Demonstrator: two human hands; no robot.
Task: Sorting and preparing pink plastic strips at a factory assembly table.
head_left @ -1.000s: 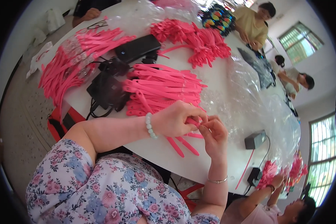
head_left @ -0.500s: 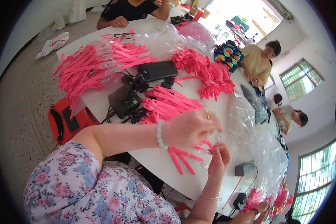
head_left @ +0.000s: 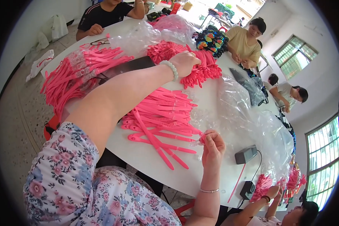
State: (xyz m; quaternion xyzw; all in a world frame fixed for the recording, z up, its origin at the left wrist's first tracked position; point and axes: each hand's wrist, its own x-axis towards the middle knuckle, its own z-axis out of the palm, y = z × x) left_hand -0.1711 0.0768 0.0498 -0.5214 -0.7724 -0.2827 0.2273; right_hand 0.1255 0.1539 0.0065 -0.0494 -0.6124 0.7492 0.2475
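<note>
My left hand [head_left: 184, 64], with a pale beaded bracelet at its wrist, reaches to the tied bundles of pink straps [head_left: 205, 71]. Its fingers are curled over the bundle, and their tips are hidden. Nearer me, my right hand [head_left: 213, 146] is closed in a pinch on a small pink strap [head_left: 202, 138] with a clear plastic piece at its end. Several ribbed pink straps [head_left: 165, 113] lie in a loose row just left of this hand, a few crossing over each other at the near side.
A large pile of pink straps with clear buckles [head_left: 83, 67] covers the left of the white table [head_left: 222, 109]. Crumpled clear plastic [head_left: 237, 98] runs along the right, beside a grey box [head_left: 246, 154] with a cord. A black case [head_left: 132, 66] is under my left forearm. Several people sit round the table.
My left hand has moved away from my right hand, up and left to the far bundles. My right hand keeps its pinch near the same place. The view has shifted a little.
</note>
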